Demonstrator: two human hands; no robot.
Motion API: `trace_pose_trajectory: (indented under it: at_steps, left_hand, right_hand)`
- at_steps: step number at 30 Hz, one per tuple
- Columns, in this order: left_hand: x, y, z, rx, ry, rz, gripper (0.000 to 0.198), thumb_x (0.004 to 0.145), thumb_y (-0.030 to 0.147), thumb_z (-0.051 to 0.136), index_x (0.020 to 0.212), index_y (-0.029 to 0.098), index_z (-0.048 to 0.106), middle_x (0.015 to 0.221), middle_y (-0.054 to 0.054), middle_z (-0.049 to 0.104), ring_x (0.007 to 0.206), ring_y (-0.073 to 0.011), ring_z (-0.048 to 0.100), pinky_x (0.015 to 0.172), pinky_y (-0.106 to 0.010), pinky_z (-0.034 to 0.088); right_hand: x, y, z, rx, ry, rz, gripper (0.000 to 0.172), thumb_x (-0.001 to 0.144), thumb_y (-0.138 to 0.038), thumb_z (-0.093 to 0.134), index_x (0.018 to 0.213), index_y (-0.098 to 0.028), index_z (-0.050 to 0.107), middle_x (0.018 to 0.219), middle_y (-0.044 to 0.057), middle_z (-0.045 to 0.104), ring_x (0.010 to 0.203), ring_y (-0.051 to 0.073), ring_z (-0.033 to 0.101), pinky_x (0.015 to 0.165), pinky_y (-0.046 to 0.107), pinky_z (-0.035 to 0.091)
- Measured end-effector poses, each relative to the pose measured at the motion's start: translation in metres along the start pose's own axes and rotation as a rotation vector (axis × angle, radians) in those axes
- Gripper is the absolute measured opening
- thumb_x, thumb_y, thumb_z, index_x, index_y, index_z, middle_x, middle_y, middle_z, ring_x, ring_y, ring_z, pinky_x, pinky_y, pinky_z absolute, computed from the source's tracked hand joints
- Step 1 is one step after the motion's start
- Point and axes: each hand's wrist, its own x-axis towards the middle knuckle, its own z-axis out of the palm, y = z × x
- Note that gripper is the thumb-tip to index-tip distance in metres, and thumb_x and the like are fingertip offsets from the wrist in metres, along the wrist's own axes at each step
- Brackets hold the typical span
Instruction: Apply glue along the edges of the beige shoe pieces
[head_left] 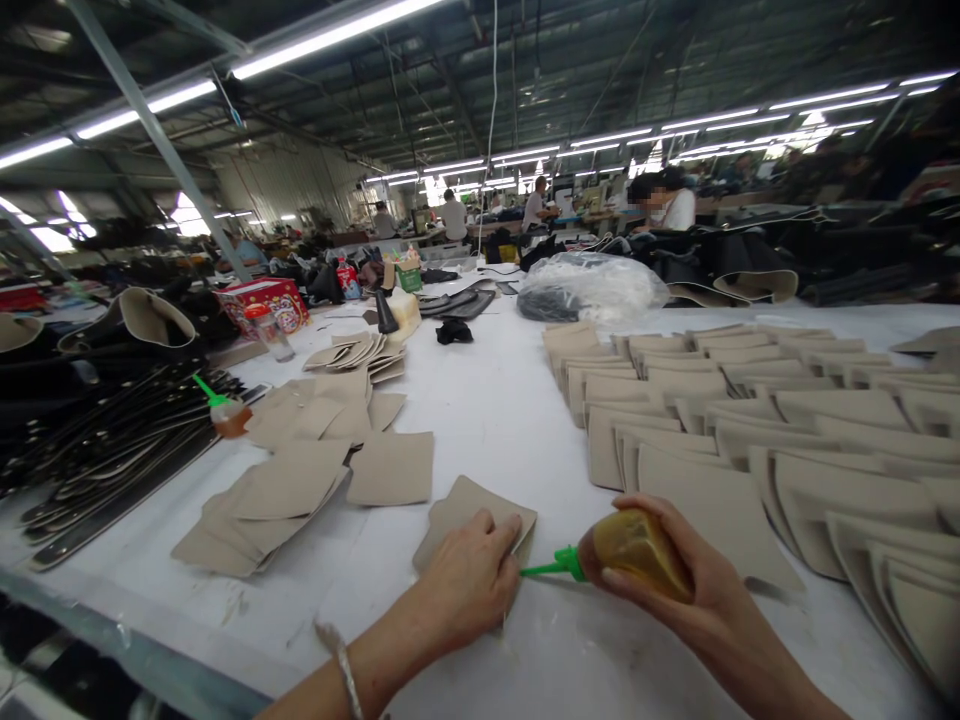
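Note:
My left hand (466,578) holds a beige sheet piece (466,503) against the white tabletop, its fingers over the piece's right edge. My right hand (709,580) is wrapped round a squeeze bottle (637,552) of amber liquid, tipped on its side. The bottle's green nozzle (551,566) points left, and its tip meets the edge of the piece by my left fingers. A single square beige piece (391,468) lies just beyond my left hand, next to a loose pile of similar pieces (292,480).
Overlapping rows of beige pieces (690,500) cover the right side. A second green-tipped bottle (229,416) stands at left beside stacked black strips (112,460). Farther back are a clear jar (274,335), a red box (281,300) and a plastic-wrapped bundle (592,285). Several people work beyond.

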Motion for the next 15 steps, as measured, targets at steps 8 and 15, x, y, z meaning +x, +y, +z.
trace_pose_trajectory:
  at_steps: [8, 15]
  left_hand:
    - [-0.003, -0.001, 0.003, -0.014, -0.01, -0.012, 0.039, 0.093, 0.031, 0.03, 0.128, 0.026, 0.047, 0.098, -0.006, 0.054, 0.086, -0.0224, 0.059, 0.077, -0.033, 0.046]
    - [-0.005, -0.001, 0.004, -0.023, -0.012, -0.013, 0.039, 0.093, 0.032, 0.032, 0.129, 0.024, 0.046, 0.102, -0.006, 0.054, 0.088, -0.0229, 0.058, 0.079, -0.034, 0.046]
  right_hand:
    - [-0.009, 0.0, 0.001, 0.038, -0.02, 0.039, 0.057, 0.074, -0.053, 0.07, 0.117, -0.025, 0.046, 0.115, 0.005, 0.057, 0.1, 0.027, 0.058, 0.091, 0.037, 0.044]
    - [-0.014, -0.006, 0.003, 0.088, -0.041, 0.094, 0.058, 0.074, -0.055, 0.069, 0.117, -0.025, 0.045, 0.114, 0.005, 0.057, 0.098, 0.026, 0.059, 0.089, 0.036, 0.045]
